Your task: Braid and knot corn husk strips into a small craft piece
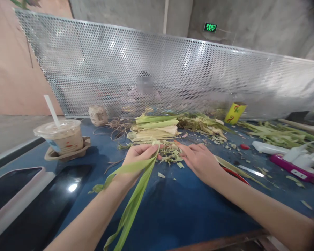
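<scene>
Long green corn-husk strips [140,186] are pinched near their upper end by my left hand [138,153], its thumb and fingers closed. Two loose lengths hang from it, one draped over my left wrist and one running down toward the table's front. My right hand [200,160] lies low over the table, fingers stretched forward and touching the edge of a small heap of greenish scraps [170,153]. Its fingertips are partly hidden. Just behind both hands sits a neat stack of pale green husks [155,127]. A red curved handle [237,175] shows beside my right forearm.
A lidded drink cup [65,139] stands left in a cardboard holder, near a phone [14,188] and a dark flat panel [65,184]. Brown twine [119,127], more husks [204,125], a yellow tube [235,113] and a purple power strip [294,167] surround the work area. A perforated metal screen [172,76] stands behind.
</scene>
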A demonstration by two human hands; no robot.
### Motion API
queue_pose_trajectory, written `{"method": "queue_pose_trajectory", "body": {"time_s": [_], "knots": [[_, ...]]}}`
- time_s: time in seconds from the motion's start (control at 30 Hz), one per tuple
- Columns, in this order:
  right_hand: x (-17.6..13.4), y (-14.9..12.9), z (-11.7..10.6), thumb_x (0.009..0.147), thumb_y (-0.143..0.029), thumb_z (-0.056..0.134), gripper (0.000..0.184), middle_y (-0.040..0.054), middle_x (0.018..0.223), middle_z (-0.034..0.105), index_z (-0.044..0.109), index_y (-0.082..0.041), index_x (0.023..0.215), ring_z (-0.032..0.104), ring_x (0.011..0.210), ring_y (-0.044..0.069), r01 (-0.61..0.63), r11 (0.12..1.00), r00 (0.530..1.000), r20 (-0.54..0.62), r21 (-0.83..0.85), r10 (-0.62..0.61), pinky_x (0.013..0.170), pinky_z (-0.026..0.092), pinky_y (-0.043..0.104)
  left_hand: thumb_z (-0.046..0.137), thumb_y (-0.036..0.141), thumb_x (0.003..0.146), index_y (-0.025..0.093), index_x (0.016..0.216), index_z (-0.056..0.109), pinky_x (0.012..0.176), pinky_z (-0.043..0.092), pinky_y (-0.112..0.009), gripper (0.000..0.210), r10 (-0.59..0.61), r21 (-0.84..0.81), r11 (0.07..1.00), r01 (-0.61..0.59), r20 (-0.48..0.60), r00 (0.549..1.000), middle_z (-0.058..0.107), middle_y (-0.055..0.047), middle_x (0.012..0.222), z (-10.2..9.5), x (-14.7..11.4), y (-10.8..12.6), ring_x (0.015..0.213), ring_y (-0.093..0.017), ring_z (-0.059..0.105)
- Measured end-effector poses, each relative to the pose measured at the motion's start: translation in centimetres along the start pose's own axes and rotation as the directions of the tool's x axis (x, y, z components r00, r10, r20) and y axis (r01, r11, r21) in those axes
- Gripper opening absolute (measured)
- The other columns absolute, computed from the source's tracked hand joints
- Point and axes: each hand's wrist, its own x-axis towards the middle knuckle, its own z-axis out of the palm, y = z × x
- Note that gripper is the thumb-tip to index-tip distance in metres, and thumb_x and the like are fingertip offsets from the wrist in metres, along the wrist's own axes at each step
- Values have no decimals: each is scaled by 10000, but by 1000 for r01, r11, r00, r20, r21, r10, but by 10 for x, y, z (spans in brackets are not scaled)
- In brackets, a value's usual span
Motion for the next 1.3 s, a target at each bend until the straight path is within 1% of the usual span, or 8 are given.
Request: {"method": "queue_pose_trajectory", "body": {"time_s": [0.17, 0.33, 0.43, 0.73, 0.8, 0.9, 1.0, 1.3], "knots": [[-12, -9, 12, 864, -152, 388, 402, 88, 744, 674, 412, -103, 1261, 573, 743, 198, -42, 995, 996, 77, -88, 49, 684, 322, 306, 664, 377, 673, 118, 526, 664, 444, 312, -195, 298, 3, 19, 1000, -3, 10, 1000, 594, -18, 538, 0, -4, 1, 441, -57, 391], [-11, -19, 12, 853, -261, 477, 448, 72, 766, 683, 408, -96, 1263, 581, 803, 217, -105, 989, 987, 110, -102, 116, 673, 324, 310, 652, 382, 685, 119, 523, 652, 453, 304, -197, 309, 14, 24, 1000, -15, 23, 1000, 581, -9, 519, -1, -4, 1, 442, -58, 406], [-8, -21, 10, 833, -194, 495, 406, 67, 788, 680, 446, -115, 1229, 579, 812, 216, -128, 985, 983, 118, -116, 142, 663, 318, 306, 646, 379, 691, 117, 530, 652, 443, 291, -198, 308, 19, 29, 999, -20, 22, 1000, 584, -11, 515, -1, -4, 0, 433, -56, 401], [-14, -7, -8, 829, -110, 423, 364, 79, 744, 670, 448, -123, 1192, 587, 801, 215, -266, 957, 963, 22, -117, 270, 667, 315, 298, 646, 377, 695, 120, 527, 660, 440, 287, -189, 308, 36, 41, 999, -36, 15, 999, 583, -5, 515, 0, -5, 1, 443, -53, 409], [-12, -16, -11, 832, -128, 428, 342, 61, 750, 670, 462, -152, 1171, 589, 777, 203, -243, 969, 970, -5, -39, 243, 667, 323, 294, 650, 377, 692, 121, 528, 662, 432, 283, -184, 305, 35, 36, 999, -36, 16, 999, 570, 0, 484, 1, -5, 1, 434, -51, 403], [-5, -38, -8, 835, -137, 440, 306, 51, 790, 672, 486, -162, 1136, 588, 791, 190, -89, 992, 996, 23, 90, 87, 677, 331, 288, 650, 369, 693, 123, 528, 655, 430, 291, -174, 297, 37, 24, 999, -37, 17, 999, 571, 8, 478, 0, -4, 0, 427, -45, 400], [2, -58, 0, 833, -122, 451, 333, 68, 780, 667, 468, -111, 1165, 578, 805, 209, 29, 996, 997, 74, 89, -36, 672, 326, 305, 646, 346, 700, 122, 520, 648, 445, 320, -168, 287, 45, 11, 999, -45, 14, 999, 586, 6, 495, 0, -4, 1, 439, -46, 417], [2, -64, 6, 827, -195, 497, 408, 74, 729, 670, 439, -74, 1213, 576, 822, 227, 83, 994, 988, 122, 72, -92, 651, 333, 313, 648, 340, 690, 130, 516, 647, 479, 363, -168, 273, 45, -14, 999, -45, 24, 999, 586, 5, 503, 1, -5, 3, 476, -64, 461]]}}
